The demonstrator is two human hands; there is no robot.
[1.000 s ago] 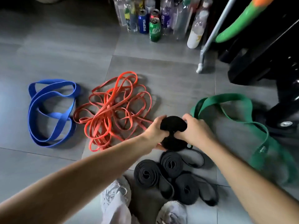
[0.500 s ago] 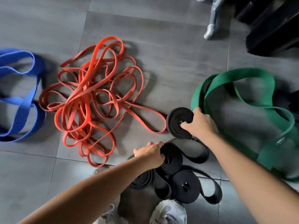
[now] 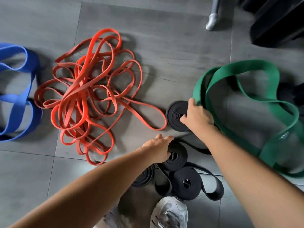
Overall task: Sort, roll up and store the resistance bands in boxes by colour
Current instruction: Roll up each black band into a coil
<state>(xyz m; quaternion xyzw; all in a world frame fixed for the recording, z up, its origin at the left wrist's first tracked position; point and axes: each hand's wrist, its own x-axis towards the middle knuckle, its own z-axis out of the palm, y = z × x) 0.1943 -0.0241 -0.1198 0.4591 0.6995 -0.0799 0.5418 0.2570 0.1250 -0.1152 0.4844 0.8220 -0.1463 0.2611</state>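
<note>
right hand (image 3: 197,118) part-hides far roll (image 3: 174,112); left hand (image 3: 158,149) part-hides near roll (image 3: 179,158)

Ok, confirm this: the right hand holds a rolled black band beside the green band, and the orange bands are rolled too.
Wrong on the orange bands: the head view shows them in a loose tangle, unrolled. The right hand does hold a rolled black band beside the green band.
</note>
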